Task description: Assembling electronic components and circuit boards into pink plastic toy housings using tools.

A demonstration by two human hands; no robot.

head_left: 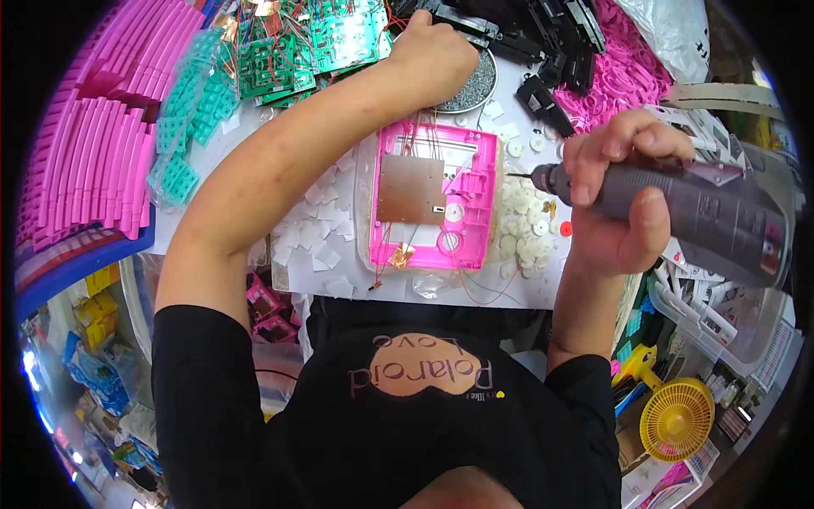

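Pink casing (490, 199) lay flat on the desk (538, 293), open side up, around the centre of the head view, its inside facing the person. The brown board (413, 188) sat in its left half, with thin wires running out above and below, probably leaving the right-hand compartments within reach.

The right hand (623, 195), right of centre, was wrapped around a dark power screwdriver (687, 212). Its fingers were bent over the barrel and its thumb lay along the near side, a grip that seemed meant to carry the tool's weight. The tool lay nearly level, bit aimed left, just beside the casing but apart from it.

The left hand (437, 55), at upper centre, was half curled over the round dish of screws (475, 85), near the black parts (555, 42); whether it had hold of anything could not be told. The dish stood just above the casing, presumably for a short reach. White discs (540, 227) lay loose to the casing's right, and green circuit boards (348, 34) were heaped at upper left.
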